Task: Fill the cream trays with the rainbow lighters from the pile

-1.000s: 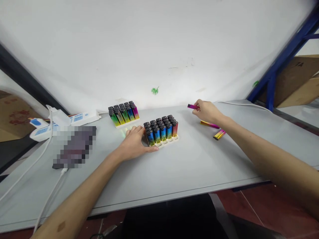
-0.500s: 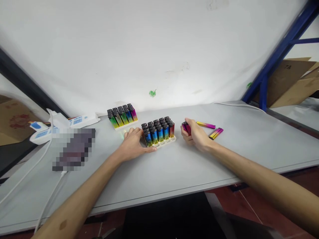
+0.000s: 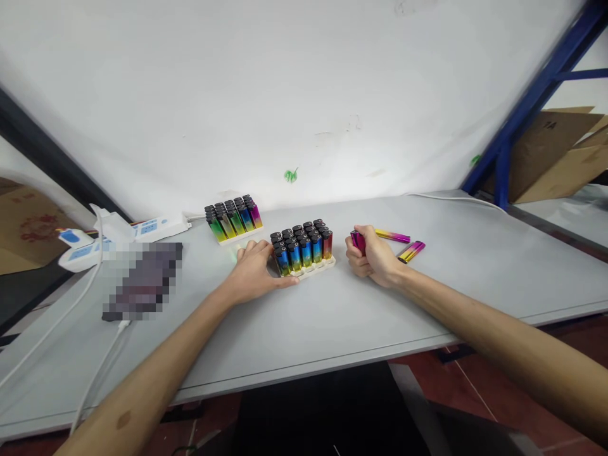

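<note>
My left hand (image 3: 251, 271) grips the left end of a white lighter tray (image 3: 313, 271), its thumb along the front edge and its fingers round the left side. Rows of metallic lighters (image 3: 306, 251) stand upright in that tray, mostly blue and gold at the front with one red, all with black tops. To the right of it, my right hand (image 3: 373, 256) is closed around a magenta lighter (image 3: 358, 241), much of it hidden by the fingers. Beside that hand two loose lighters lie on the table, a yellow-magenta one (image 3: 393, 236) behind and another (image 3: 411, 252) to the right.
A second white tray (image 3: 241, 236) full of colourful lighters stands near the wall. At left are white power strips (image 3: 156, 229), a pixelated dark device (image 3: 142, 278) and a white cable (image 3: 99, 367). Cardboard boxes (image 3: 551, 152) sit beyond the blue frame (image 3: 503, 164) at right.
Both hands keep their holds and stay almost in place. The magenta lighter in my right hand appears slightly more upright. The view has shifted a little.
</note>
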A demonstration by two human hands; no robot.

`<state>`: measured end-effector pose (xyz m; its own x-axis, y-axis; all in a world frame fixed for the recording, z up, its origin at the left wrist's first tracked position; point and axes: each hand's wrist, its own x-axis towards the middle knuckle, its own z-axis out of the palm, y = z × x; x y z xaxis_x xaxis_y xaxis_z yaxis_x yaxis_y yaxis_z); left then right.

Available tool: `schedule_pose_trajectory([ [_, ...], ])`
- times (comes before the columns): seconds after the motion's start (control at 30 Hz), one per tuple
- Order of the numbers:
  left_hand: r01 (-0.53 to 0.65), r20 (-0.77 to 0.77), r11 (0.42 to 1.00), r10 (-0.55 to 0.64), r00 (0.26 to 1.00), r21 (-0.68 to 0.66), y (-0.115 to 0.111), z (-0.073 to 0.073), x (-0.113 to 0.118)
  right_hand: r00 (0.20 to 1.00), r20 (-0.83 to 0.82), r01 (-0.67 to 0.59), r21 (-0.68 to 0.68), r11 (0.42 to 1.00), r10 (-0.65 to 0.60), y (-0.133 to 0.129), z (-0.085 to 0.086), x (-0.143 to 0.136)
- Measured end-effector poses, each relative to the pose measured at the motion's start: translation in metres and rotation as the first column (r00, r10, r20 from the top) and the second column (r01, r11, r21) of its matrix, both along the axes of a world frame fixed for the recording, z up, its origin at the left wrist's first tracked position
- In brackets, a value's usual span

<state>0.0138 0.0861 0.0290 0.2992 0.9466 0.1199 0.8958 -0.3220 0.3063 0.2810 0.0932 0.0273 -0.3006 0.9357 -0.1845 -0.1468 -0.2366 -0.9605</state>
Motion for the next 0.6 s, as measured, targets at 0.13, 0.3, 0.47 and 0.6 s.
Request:
schedule_pose_trajectory([
  [0.13, -0.007, 0.005, 1.000, 0.007, 1.000, 0.004, -0.001, 0.000, 0.001, 1.000, 0.014, 0.024, 0.008, 1.000, -0.024, -0.001, 0.000, -0.002],
  [0.3, -0.007, 0.008, 1.000, 0.007, 1.000, 0.025, 0.000, -0.003, 0.002, 1.000, 0.002, 0.006, 0.014, 1.000, -0.007, -0.001, 0.000, -0.001],
  [0.47, -0.044, 0.004, 0.996, 0.044, 0.999, 0.072, 0.004, -0.009, 0.005, 1.000, 0.002, 0.006, 0.010, 1.000, -0.006, -0.001, -0.002, 0.000],
  [0.6, -0.026, 0.008, 0.998, 0.026, 1.000, 0.055, 0.006, -0.010, 0.003, 1.000, 0.016, 0.027, 0.018, 0.999, -0.027, 0.000, -0.004, 0.000],
])
